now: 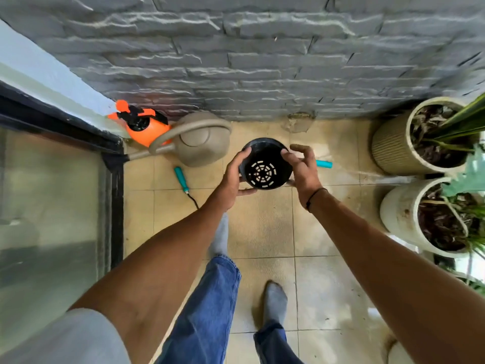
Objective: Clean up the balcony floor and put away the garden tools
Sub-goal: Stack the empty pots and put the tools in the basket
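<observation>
A black plastic plant pot (265,166) with slotted drainage holes in its bottom is held above the tiled floor, its opening towards me. My left hand (235,177) grips its left rim, thumb underneath. My right hand (301,166) holds the right rim with curled fingers. A teal-handled garden tool (182,178) lies on the floor to the left. Another teal handle (324,163) shows just past my right hand; the rest of it is hidden.
A beige watering can (199,143) and an orange pressure sprayer (143,126) stand against the grey stone wall (236,61). Two planted pots (393,143) (401,214) stand at the right. A glass door (52,193) is at left. My socked feet stand on the tiles.
</observation>
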